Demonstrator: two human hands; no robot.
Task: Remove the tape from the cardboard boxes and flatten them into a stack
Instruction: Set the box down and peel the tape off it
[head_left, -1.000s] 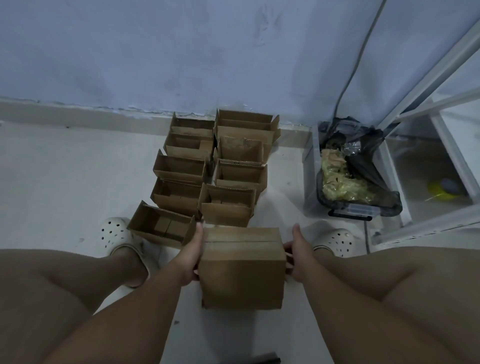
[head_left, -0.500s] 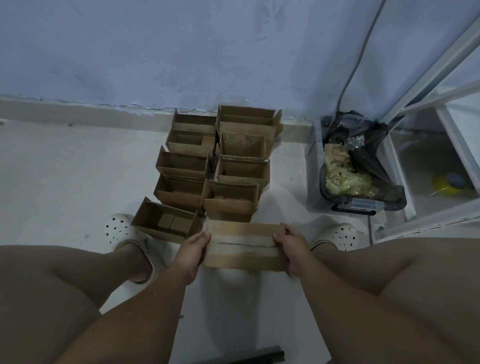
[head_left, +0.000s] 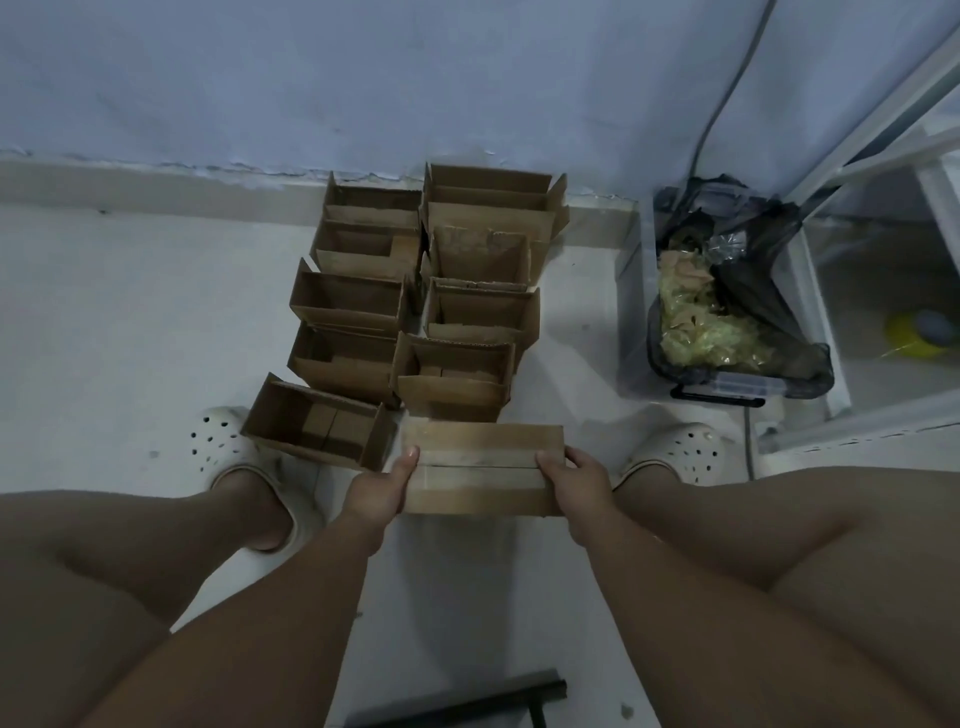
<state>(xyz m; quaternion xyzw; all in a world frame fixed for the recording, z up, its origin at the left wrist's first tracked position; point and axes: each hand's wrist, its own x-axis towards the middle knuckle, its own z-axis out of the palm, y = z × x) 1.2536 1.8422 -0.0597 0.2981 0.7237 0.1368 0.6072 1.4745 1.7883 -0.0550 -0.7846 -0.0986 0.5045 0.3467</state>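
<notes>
Turned seam-up since 1 second ago, the taped brown cardboard box is gripped at its ends by left hand and right hand, before 2 rows of open brown boxes on white floor.

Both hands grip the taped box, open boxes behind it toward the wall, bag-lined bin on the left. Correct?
No. The head view shows the bag-lined bin on the right of the open boxes, not the left. The rest holds: left hand and right hand grip the taped box.
</notes>
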